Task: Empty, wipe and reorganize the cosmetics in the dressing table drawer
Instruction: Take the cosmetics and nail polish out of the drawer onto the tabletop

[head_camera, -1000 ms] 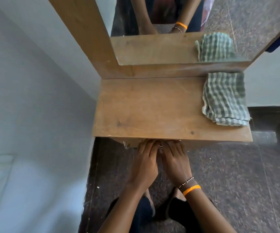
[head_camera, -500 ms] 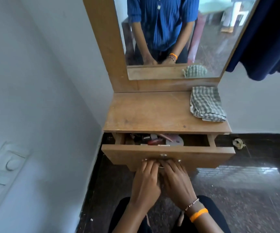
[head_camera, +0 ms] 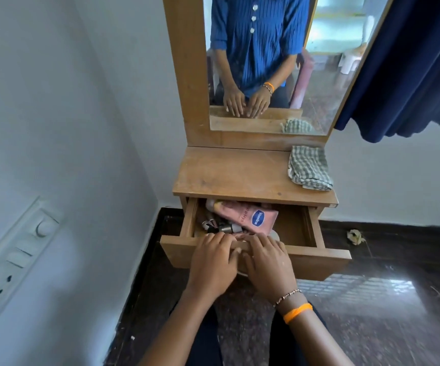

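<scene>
Your left hand point(head_camera: 212, 262) and right hand point(head_camera: 269, 262), side by side, curl their fingers over the open drawer point(head_camera: 316, 256) front, perhaps gripping it. Inside lie a pink Vaseline tube point(head_camera: 247, 216) and smaller cosmetics point(head_camera: 217, 228).

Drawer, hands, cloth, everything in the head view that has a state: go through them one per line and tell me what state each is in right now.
Drawer: pulled open, cosmetics inside.
Left hand: fingers curled over the drawer front's top edge.
Right hand: fingers curled over the same edge.
Pink Vaseline tube: lying flat in the drawer, on top of smaller items.
Checked cloth: folded, on the tabletop's right rear corner.
Blue curtain: hanging at right.
</scene>
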